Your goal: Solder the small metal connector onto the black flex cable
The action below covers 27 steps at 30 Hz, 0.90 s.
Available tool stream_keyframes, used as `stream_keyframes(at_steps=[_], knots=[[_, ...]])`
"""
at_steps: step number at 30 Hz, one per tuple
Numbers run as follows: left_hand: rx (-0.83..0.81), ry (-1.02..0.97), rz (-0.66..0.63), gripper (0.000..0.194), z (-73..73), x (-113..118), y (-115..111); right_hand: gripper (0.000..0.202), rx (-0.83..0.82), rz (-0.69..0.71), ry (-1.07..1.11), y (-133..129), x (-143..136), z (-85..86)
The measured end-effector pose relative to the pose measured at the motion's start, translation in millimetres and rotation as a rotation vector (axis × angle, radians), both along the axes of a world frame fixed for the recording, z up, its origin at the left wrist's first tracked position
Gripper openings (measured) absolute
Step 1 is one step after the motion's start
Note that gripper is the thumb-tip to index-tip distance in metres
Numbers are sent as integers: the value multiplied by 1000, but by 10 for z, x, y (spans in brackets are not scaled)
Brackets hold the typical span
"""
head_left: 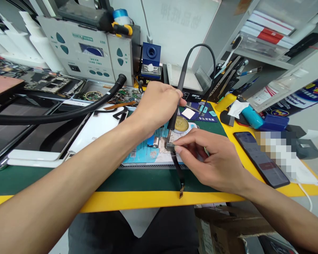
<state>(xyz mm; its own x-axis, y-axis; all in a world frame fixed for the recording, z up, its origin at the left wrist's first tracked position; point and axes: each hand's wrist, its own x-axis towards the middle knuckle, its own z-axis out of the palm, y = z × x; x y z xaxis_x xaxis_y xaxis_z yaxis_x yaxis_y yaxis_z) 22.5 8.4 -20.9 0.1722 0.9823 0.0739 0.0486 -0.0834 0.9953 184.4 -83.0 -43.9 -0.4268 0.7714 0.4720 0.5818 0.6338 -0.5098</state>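
My left hand point(161, 104) is closed around the handle of a soldering iron point(177, 95), which points downward. Its metal tip reaches the small grey block point(170, 146) pinched between the thumb and forefinger of my right hand point(209, 157). I cannot tell whether the tip touches it. From this block a black flex cable point(178, 169) hangs towards the mat's front edge, ending in a small connector. Beneath both hands lies a light-blue printed pad point(140, 153). A round tin of yellowish paste point(181, 124) sits just behind the block.
Phones and screens point(50, 127) lie at left, crossed by a thick black hose point(76, 118). Behind is a rework station point(87, 53) and a tray of circuit boards point(122, 97). At right lie a dark phone point(259, 158) and a teal bottle point(252, 117), with upright tools point(228, 81) behind.
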Motion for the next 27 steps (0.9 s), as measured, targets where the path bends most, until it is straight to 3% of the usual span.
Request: stream_keyframes(at_steps=[27], knots=[[-42,-8,-25,21,11,-4,0,14,35,10,4,1,-8,-6]])
